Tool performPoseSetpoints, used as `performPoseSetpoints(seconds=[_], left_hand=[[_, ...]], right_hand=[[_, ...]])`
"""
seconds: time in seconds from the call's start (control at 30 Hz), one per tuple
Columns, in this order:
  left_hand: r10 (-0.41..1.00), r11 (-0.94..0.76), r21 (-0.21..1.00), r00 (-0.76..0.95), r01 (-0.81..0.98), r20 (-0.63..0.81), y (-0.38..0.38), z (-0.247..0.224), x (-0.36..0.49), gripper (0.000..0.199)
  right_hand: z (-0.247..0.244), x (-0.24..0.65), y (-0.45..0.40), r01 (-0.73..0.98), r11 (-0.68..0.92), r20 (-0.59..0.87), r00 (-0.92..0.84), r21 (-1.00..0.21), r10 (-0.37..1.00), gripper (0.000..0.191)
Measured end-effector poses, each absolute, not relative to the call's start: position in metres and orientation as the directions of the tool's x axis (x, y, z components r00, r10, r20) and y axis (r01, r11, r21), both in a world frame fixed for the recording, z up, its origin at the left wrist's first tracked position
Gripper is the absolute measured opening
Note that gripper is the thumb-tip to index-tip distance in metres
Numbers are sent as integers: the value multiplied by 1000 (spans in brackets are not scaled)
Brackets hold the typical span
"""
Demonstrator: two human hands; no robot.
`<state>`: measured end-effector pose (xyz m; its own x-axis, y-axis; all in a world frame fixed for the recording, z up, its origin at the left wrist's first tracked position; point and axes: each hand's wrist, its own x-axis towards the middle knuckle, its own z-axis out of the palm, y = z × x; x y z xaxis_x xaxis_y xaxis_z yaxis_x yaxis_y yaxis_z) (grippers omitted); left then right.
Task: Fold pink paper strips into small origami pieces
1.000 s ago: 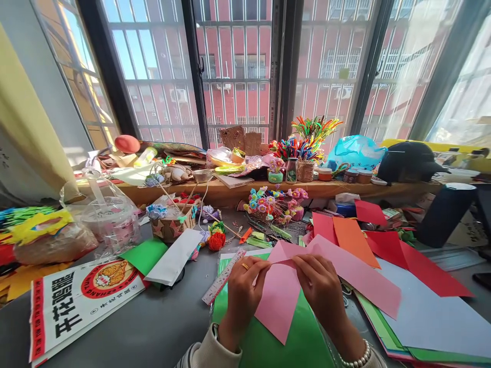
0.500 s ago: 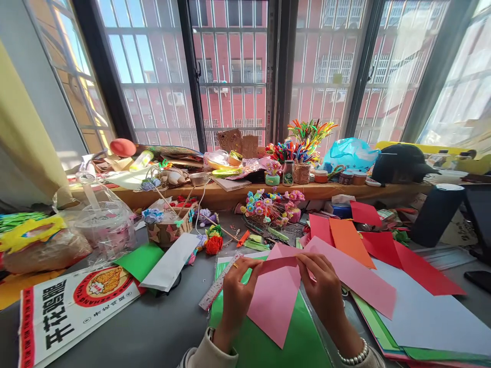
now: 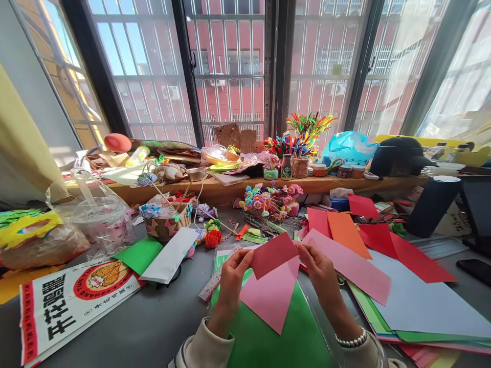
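A piece of pink paper (image 3: 274, 255) is held up between my hands, its upper panel in shadow and looking darker. At its left edge, the thumb and fingers of my left hand (image 3: 233, 273) pinch it. My right hand (image 3: 320, 266) pinches the upper right corner. Below the panel, a lighter pink paper part (image 3: 270, 299) hangs down to a point over a green sheet (image 3: 264, 337); whether both are one folded sheet I cannot tell. Beside my left hand lies a clear ruler (image 3: 210, 286), partly covered by the hand.
To the right lie a long pink strip (image 3: 349, 266), an orange strip (image 3: 347, 235), red papers (image 3: 420, 255) and a stack of coloured sheets (image 3: 433, 301). A printed paper bag (image 3: 80, 306), a white folded paper (image 3: 169, 255) and a plastic-bagged cup (image 3: 99, 217) stand or lie left. Crafts crowd the windowsill (image 3: 222, 191).
The upper pink panel, seen almost edge-on before, now faces me as a broad rectangle. Both hands keep their pinch on the paper. The camera view has shifted slightly.
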<state>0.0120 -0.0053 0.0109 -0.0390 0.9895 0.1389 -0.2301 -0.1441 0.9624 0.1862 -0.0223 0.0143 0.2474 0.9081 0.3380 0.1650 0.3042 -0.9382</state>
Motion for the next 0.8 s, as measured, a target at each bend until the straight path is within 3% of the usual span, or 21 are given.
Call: performPoseSetpoints(seconds=[0.1,0.2,0.27,0.33,0.4,0.47,0.57,0.8], left_hand=[[987,-157,970,-8,-188,158,-6,10,14,20],[939,-331,940,-66,86,337,-7,9,16,23],[833,-492,795,-74,356,549,-9,8,18,29],[708,-612,579,47,538,705,-11,6,21,38],[633,-679,418,193,604,749,-12,4,24,46],[615,-692,358,252,627,747,-14,1,27,51],[659,-671,422,230,610,717,-16,0,30,55],[808,-586,723,201,365,554,-21,10,33,62]], right_hand=[[14,183,-24,152,281,304,162,-948,939,30],[14,181,-25,230,299,340,169,-926,925,31],[15,180,-26,314,313,379,177,-896,908,31],[16,179,-27,395,330,417,156,-857,895,31],[17,177,-28,442,350,444,126,-826,887,30],[18,175,-30,456,367,460,108,-811,882,29],[20,174,-31,435,402,486,98,-806,868,28],[20,175,-30,331,452,493,46,-828,869,26]])
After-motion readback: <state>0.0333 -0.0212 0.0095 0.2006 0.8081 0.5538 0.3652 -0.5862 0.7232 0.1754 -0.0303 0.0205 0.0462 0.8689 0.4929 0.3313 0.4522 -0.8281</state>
